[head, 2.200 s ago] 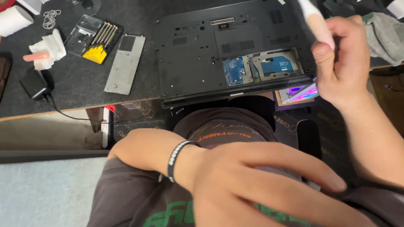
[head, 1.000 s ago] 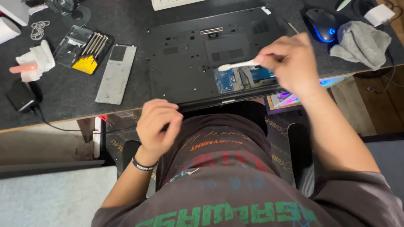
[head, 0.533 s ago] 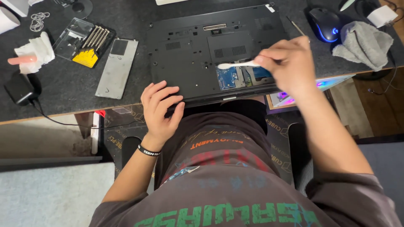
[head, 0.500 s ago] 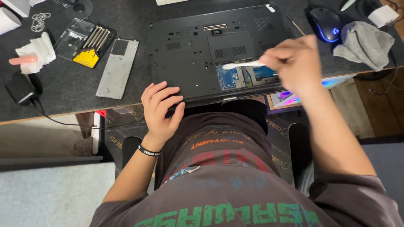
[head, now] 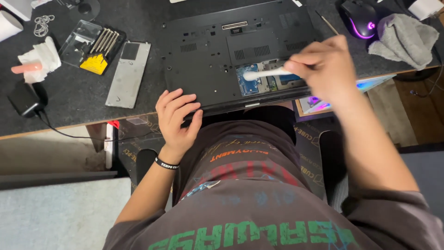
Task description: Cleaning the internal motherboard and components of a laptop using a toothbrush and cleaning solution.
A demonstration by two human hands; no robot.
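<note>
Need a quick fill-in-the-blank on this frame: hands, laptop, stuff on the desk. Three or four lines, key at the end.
1. The right hand holds a white swab over the laptop's open ____.
2. The left hand lies flat on the ____ edge of the upturned black laptop.
3. The grey cover panel lies on the desk, ____ of the laptop in the picture.
4. A grey cloth lies beside the ____.

Missing words: compartment; near; left; mouse
</note>
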